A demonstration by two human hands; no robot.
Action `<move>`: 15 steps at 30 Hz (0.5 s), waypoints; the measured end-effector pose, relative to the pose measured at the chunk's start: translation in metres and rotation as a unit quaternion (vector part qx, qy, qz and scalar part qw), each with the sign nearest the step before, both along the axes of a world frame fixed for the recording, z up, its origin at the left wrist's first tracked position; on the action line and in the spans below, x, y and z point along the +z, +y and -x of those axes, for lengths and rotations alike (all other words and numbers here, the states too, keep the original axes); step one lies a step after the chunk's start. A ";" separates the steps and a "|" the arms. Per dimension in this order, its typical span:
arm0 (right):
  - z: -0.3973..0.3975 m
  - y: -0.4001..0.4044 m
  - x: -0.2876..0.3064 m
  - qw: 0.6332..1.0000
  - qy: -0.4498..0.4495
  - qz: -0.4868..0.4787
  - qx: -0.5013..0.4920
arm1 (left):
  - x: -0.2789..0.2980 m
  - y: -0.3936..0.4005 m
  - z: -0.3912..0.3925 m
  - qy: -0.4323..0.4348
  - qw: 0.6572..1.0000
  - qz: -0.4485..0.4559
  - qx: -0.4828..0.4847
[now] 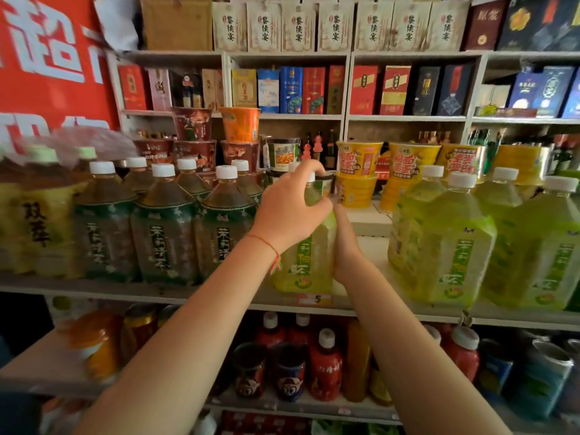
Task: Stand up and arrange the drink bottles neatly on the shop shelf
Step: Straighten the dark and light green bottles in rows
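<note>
On the middle shelf (188, 295), between the dark tea bottles (163, 227) on the left and the pale green bottles (439, 246) on the right, you are holding one green bottle (309, 265) upright near the front edge. Your left hand (290, 208) is curling its fingers over the shoulder and neck, just under the white cap; your right hand (346, 246) is cupping the far side of the body, fingers bent round it. I'd judge you are settling it into line: keep the base flat, turn the label forward, and slide it toward the green group so no gap is showing. The bottle is looking full of pale yellow-green drink, with a green label strip and soft, squarish plastic walls
</note>
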State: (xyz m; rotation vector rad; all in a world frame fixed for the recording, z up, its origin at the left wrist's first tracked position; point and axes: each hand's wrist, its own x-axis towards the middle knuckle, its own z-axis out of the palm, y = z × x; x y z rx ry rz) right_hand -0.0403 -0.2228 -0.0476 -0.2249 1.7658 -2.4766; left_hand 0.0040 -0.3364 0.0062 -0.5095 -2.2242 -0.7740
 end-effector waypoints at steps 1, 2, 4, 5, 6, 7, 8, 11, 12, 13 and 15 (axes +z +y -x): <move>-0.001 -0.007 0.000 1.000 -0.003 -0.005 0.002 | 0.001 -0.005 0.000 0.007 1.000 0.009 0.010; -0.001 -0.013 -0.001 1.000 -0.006 -0.011 0.001 | 0.001 -0.009 0.000 0.019 0.999 0.015 0.024; -0.005 -0.022 -0.001 1.000 -0.019 -0.016 -0.007 | -0.002 -0.019 0.001 0.065 0.995 0.041 0.066; -0.008 -0.024 0.000 0.999 -0.026 -0.015 -0.015 | -0.004 -0.021 0.002 0.092 0.990 0.062 0.092; -0.009 -0.024 0.001 0.999 -0.029 -0.017 -0.021 | -0.006 -0.023 0.002 0.114 0.984 0.080 0.114; -0.011 -0.025 0.001 0.999 -0.029 -0.018 -0.027 | -0.007 -0.024 0.003 0.126 0.980 0.090 0.126; -0.012 -0.024 0.001 0.999 -0.025 -0.019 -0.032 | -0.008 -0.025 0.003 0.128 0.979 0.092 0.128; -0.019 -0.025 0.001 0.999 -0.016 -0.025 -0.042 | -0.012 -0.026 0.004 0.116 0.984 0.079 0.108; -0.021 -0.026 0.001 0.998 -0.015 -0.028 -0.052 | -0.014 -0.025 0.004 0.119 0.984 0.077 0.106; -0.025 -0.026 0.001 0.997 -0.015 -0.037 -0.060 | -0.017 -0.023 0.005 0.121 0.984 0.075 0.106; -0.030 -0.028 0.000 0.995 -0.017 -0.056 -0.082 | -0.022 -0.018 0.005 0.128 0.985 0.058 0.105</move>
